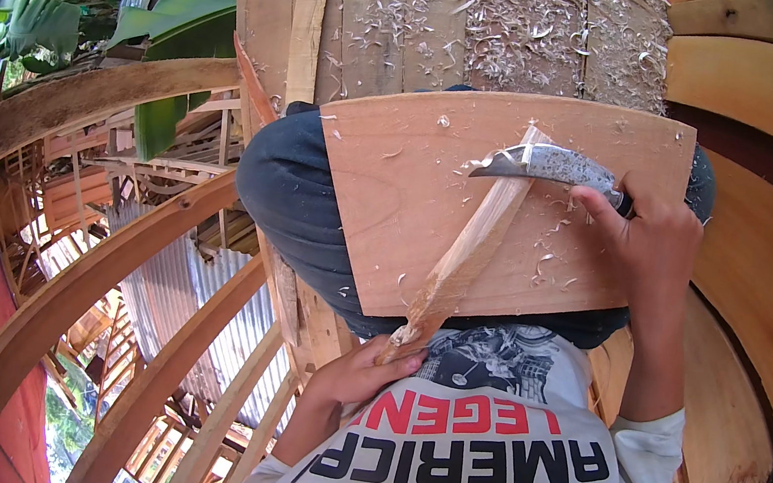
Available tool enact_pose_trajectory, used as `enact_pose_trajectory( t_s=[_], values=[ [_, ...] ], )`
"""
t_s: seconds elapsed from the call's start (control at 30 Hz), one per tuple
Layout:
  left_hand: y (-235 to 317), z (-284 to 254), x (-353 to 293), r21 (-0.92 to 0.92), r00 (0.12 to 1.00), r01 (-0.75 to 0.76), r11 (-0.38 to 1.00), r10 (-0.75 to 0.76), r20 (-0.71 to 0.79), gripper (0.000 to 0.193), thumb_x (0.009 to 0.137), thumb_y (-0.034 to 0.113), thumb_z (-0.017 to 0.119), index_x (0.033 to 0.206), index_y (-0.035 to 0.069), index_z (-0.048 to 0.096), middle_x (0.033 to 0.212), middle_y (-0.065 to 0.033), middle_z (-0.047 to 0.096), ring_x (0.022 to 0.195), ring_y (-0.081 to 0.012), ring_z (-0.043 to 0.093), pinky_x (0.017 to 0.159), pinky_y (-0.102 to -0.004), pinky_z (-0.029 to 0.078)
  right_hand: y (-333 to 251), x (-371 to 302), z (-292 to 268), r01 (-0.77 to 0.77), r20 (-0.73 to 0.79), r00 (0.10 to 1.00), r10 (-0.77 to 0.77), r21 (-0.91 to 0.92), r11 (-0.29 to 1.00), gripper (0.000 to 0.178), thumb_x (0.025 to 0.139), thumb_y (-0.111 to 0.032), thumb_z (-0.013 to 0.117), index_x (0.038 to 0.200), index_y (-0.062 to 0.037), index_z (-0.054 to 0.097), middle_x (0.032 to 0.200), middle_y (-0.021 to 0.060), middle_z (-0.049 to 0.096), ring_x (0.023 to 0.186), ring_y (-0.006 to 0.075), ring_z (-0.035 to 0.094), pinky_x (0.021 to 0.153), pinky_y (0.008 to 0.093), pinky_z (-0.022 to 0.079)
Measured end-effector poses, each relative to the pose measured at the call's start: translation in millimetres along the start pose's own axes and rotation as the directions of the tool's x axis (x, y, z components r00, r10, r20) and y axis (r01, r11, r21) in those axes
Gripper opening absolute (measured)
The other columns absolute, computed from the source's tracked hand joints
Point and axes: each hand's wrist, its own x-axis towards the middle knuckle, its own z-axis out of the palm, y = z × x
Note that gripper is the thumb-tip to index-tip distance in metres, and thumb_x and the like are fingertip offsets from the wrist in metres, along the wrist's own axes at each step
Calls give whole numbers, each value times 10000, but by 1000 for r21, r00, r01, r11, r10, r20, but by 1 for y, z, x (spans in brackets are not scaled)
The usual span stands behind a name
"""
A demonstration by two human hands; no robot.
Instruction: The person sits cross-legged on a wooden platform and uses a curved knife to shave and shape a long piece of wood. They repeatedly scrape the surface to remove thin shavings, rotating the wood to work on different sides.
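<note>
A wooden stick [465,253] slants across a flat wooden board [378,230] that rests on my lap. My left hand [367,371] is closed around the stick's near end, close to my shirt. In my right hand [653,231] is a knife [553,164] with a curved, grey, worn blade; my fingers wrap its handle, which is mostly hidden. The blade lies across the stick near its far end, its tip pointing left. A thin curl of wood shows at the blade, and small shavings are scattered over the board.
Beyond the board, wooden planks [368,29] carry a thick scatter of wood shavings [537,39]. Curved wooden ribs [136,314] stand at the left, with gaps between them. Curved planking [768,99] rises at the right. Corrugated metal sheets [200,284] and green leaves [180,21] show past the ribs.
</note>
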Motion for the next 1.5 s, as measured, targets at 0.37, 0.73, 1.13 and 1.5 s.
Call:
enact_pose_trajectory(
  t_s=[0.37, 0.73, 1.13, 1.5],
  values=[
    [2, 6, 1, 14, 1000, -29, 999, 29, -2, 396, 932, 292, 564, 1147, -38, 513, 1008, -41, 581, 940, -101, 495, 836, -227, 416, -5, 2, -3, -45, 0, 999, 45, 60, 997, 606, 724, -632, 634, 553, -53, 579, 462, 120, 509, 444, 312, 552, 417, 366, 424],
    [10, 11, -5, 46, 1000, -1, 999, 2, -28, 402, 929, 287, 567, 1162, -36, 515, 1031, -65, 593, 979, -130, 508, 868, -262, 409, 8, 8, -8, -180, 0, 983, 182, 162, 970, 548, 801, -572, 602, 624, -53, 602, 485, 114, 527, 434, 268, 557, 428, 370, 428],
    [6, 0, 5, 34, 996, 24, 999, -27, 87, 431, 919, 293, 570, 1200, -25, 499, 1097, -83, 589, 1026, -145, 510, 903, -278, 404, -41, -52, -18, -5, 293, 947, -129, 417, 909, 482, 752, -503, 675, 591, -62, 570, 528, 125, 558, 469, 283, 579, 437, 365, 439],
    [5, -5, 5, -71, 987, 67, 995, -56, 149, 466, 931, 271, 555, 1273, -18, 428, 1174, -65, 540, 1095, -139, 471, 946, -270, 373, -11, -22, -7, 36, 126, 990, -59, 173, 984, 481, 727, -516, 684, 632, -58, 575, 564, 127, 545, 523, 317, 566, 478, 383, 441]
  ],
)
